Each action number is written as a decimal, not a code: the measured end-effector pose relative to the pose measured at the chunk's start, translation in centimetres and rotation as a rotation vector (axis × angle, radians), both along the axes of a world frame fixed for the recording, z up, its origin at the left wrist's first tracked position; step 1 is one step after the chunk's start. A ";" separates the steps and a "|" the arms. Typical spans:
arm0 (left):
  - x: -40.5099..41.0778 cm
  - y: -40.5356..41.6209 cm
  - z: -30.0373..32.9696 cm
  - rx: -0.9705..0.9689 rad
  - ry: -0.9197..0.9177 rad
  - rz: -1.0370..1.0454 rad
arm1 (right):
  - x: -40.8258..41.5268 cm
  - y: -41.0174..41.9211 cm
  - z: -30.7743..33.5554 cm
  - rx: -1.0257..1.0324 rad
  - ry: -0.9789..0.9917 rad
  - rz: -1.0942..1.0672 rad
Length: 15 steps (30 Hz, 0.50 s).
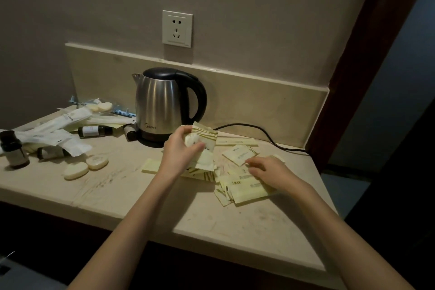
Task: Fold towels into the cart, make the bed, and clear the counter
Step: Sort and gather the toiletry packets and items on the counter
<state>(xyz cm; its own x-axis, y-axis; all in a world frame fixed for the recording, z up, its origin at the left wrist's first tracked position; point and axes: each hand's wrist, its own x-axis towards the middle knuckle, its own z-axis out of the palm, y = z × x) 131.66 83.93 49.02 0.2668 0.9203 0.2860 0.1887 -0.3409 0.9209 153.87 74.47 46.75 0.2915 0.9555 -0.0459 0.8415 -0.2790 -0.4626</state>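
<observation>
The left hand (182,148) grips light, slippery packets (203,146) by their middle; the right hand (266,168), fingers bent, touches loose packets (247,187).

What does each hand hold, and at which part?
The left hand grips a bunch of sachets at their left edge. The right hand rests on loose sachets, holding nothing clearly.

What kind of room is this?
Probably a hotel room: a counter with a kettle, small wrapped soaps, mini bottles and sachets that the hands are gathering.
</observation>
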 end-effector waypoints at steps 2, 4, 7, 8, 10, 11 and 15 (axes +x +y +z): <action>0.5 -0.1 -0.1 -0.026 0.010 -0.014 | 0.5 0.3 0.5 0.023 -0.015 -0.008; 0.7 0.0 -0.1 -0.042 0.013 -0.017 | 0.5 1.2 0.7 0.070 -0.032 -0.026; 0.7 0.5 0.0 -0.031 0.009 0.008 | 0.0 3.2 0.5 0.087 -0.073 -0.013; 0.6 0.6 0.1 -0.028 0.008 0.014 | -0.1 3.9 0.2 0.054 -0.085 -0.002; 0.5 0.7 0.2 -0.017 0.002 0.014 | -0.4 4.8 -0.1 0.007 -0.169 0.003; 0.4 0.7 0.2 -0.017 -0.003 0.005 | -0.4 5.1 -0.2 0.012 -0.232 -0.003; 0.1 0.4 -0.1 0.012 0.013 -0.044 | -0.4 5.0 -0.1 0.057 -0.364 0.011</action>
